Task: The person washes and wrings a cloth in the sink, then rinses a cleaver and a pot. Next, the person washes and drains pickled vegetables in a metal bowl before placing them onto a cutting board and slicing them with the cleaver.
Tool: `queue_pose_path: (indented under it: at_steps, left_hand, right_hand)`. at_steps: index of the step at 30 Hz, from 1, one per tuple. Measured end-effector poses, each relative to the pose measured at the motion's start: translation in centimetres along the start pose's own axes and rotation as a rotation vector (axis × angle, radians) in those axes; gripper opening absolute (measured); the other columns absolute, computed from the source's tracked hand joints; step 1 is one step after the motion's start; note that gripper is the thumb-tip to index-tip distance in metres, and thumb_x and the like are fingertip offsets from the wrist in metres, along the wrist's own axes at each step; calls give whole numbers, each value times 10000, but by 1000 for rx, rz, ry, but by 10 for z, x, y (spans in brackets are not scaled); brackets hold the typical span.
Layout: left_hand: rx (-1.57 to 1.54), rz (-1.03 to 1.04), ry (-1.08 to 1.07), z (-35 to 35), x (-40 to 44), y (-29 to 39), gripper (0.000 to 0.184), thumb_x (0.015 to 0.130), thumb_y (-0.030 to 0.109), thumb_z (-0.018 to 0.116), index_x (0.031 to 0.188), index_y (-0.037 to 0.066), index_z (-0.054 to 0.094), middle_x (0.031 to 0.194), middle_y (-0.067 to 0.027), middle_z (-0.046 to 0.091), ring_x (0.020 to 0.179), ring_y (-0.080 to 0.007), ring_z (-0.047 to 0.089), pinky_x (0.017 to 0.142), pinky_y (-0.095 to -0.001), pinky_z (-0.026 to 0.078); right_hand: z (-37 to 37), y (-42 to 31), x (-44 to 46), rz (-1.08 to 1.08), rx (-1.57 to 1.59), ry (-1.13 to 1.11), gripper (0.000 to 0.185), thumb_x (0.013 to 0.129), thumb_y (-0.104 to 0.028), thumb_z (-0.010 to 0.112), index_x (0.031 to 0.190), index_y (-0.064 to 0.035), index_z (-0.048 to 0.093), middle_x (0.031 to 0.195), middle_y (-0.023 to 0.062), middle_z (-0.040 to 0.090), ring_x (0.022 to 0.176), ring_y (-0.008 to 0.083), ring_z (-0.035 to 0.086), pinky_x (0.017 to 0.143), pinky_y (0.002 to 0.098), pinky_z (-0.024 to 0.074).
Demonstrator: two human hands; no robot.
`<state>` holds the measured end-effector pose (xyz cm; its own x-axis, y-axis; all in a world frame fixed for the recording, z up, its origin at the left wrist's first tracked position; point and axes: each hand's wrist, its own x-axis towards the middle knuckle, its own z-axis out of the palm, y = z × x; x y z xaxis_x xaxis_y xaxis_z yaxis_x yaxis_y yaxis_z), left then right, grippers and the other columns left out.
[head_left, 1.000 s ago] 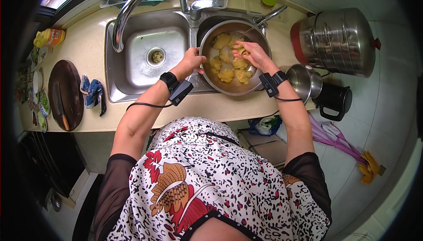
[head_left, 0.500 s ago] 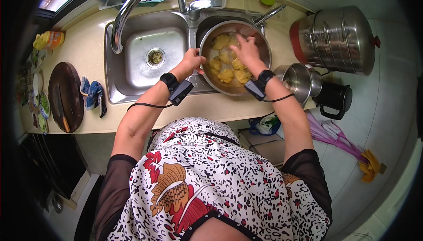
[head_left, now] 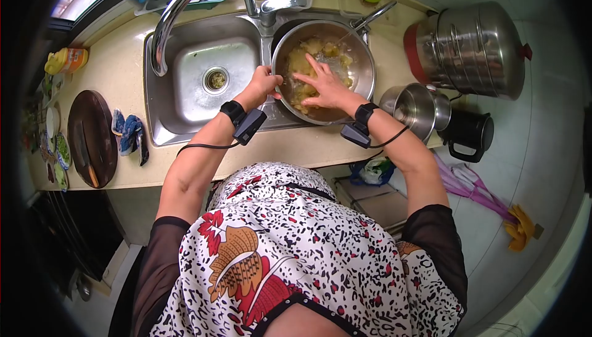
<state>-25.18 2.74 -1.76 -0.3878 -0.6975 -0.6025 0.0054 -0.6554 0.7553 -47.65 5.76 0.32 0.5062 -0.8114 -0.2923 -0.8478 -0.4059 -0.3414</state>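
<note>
A round metal basin [head_left: 365, 69] sits over the right sink bowl. In it are lumpy yellow pieces [head_left: 299, 61] in cloudy liquid; I cannot tell what kind of food they are. My left hand [head_left: 265, 84] grips the basin's left rim, thumb and fingers closed on it. Inside the basin, my right hand [head_left: 327, 88] reaches over the yellow pieces with its fingers spread apart. Whether those fingertips touch the pieces is unclear. Part of the contents is hidden under that hand.
To the left is a steel sink [head_left: 185, 99] under a curved faucet [head_left: 176, 13]. A dark round board [head_left: 105, 127] with a knife [head_left: 85, 149] lies farther left. At right stand a metal pot [head_left: 413, 112], a stacked steamer [head_left: 472, 50] and a black kettle [head_left: 472, 130].
My right hand has moved left and toward me in the basin, fingers spreading. The yellow pieces have shifted and look stirred. The basin sits slightly farther left, my left hand still on its rim.
</note>
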Motion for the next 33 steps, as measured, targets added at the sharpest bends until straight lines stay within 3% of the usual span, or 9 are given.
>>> queue_pose_path:
  at_steps: [6,11,14,18,19,22,23,30,33]
  left_hand:
    - [-24,-5,9,1,-1,9,262,735,-19,541,982,-106,547,814,-109,607,551,-169,576,403,-241,499]
    - [-49,-23,58,0,4,5,258,731,-25,535,977,-104,547,810,-109,609,519,-165,562,404,-241,499]
    - [-45,-39,33,-3,4,-1,259,731,-27,532,979,-103,549,816,-109,612,509,-164,555,404,-242,498]
    - [-36,-34,12,-5,3,-1,265,737,-25,529,989,-103,552,834,-109,616,514,-166,557,397,-243,493]
    - [-35,-32,14,-4,2,1,265,739,-24,530,991,-103,553,838,-109,617,516,-167,559,394,-243,491]
    - [-42,-25,13,-6,2,3,261,744,-21,532,990,-104,557,846,-109,619,524,-169,566,389,-243,489]
    - [-44,-30,17,-7,2,4,254,745,-19,537,983,-104,561,845,-110,619,532,-172,572,390,-244,492]
    - [-24,-32,-11,-9,8,0,243,754,-11,543,975,-111,541,838,-125,612,543,-189,583,412,-258,508]
    - [-21,-37,-15,-8,10,2,229,757,-7,544,960,-113,546,823,-123,610,538,-186,581,405,-257,505]
  right_hand:
    - [-23,-6,-9,398,-133,-108,1021,523,-274,847,1378,-285,289,1453,195,118,1247,383,310,872,583,411]
    - [22,8,2,159,316,192,534,645,86,573,1128,-117,468,1083,250,420,909,473,526,811,449,459]
    - [22,17,11,106,355,214,449,655,87,557,1065,-95,527,946,232,524,900,403,561,795,433,471]
    - [-29,9,22,503,946,47,346,763,-35,585,1105,-57,542,791,197,617,892,356,604,774,430,477]
    - [-36,12,24,517,962,69,437,798,-219,648,1168,-40,501,925,205,614,1035,331,563,851,438,452]
    - [-40,36,33,174,442,363,608,778,-376,672,1240,-53,444,1160,263,505,1165,337,464,939,417,405]
    - [-32,48,37,231,341,350,763,728,-473,686,1310,-83,382,1325,289,320,1218,409,367,1000,429,346]
    - [-32,-14,46,301,43,60,892,628,-530,734,1379,-321,301,1411,289,156,1211,505,300,955,574,359]
    - [-16,-28,37,122,-39,-17,821,604,-392,776,1318,-297,382,1434,249,130,1205,493,291,915,555,418]
